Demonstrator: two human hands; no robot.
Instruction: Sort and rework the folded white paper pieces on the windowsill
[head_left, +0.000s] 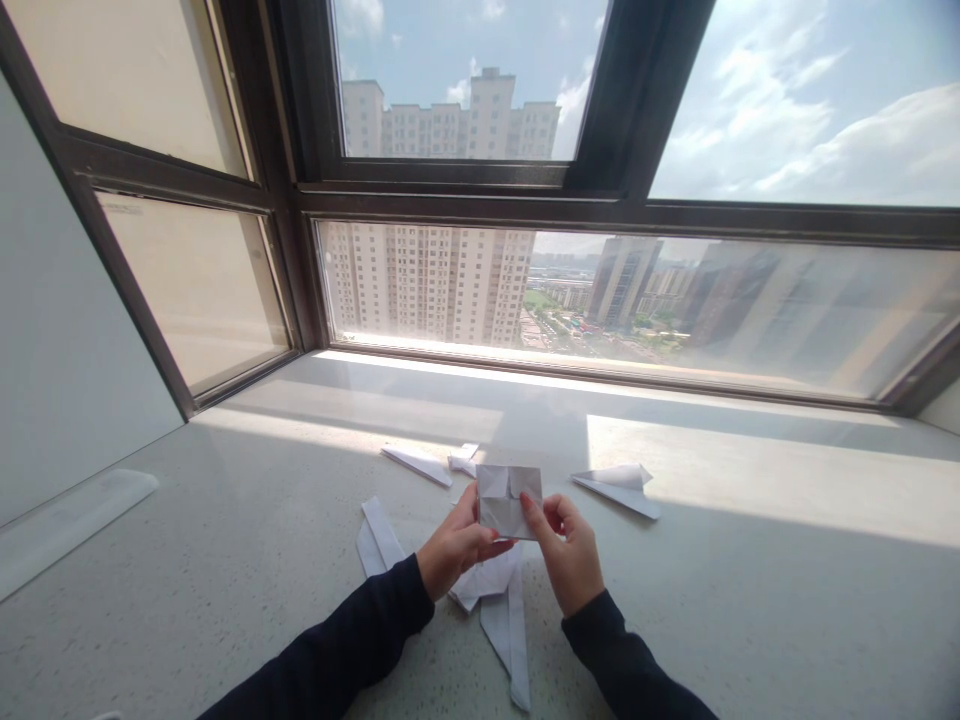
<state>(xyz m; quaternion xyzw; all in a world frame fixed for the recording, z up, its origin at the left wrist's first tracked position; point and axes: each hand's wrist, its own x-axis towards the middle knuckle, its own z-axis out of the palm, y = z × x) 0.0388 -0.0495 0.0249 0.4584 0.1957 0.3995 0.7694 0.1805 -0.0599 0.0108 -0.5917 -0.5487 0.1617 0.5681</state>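
A small square of folded white paper (pixel 496 515), creased into four panels, is held up in front of me above the sill. My left hand (pixel 459 540) grips its left side and lower edge, fingers passing behind and below. On the right side, my right hand (pixel 566 550) pinches the paper, with the thumb on its front face and the other fingers curled. Under the hands lies a larger folded paper piece (pixel 491 578) with long strips, partly hidden by the left hand and the square. One of its strips (pixel 517 640) points toward me.
A white speckled windowsill (pixel 712 620) spans the view. A paper plane (pixel 619 490) lies right of the hands; a narrow folded paper (pixel 417 464) and a small folded paper (pixel 463 457) lie beyond them. A long whitish strip (pixel 75 525) rests far left. Dark-framed windows (pixel 465 205) stand behind.
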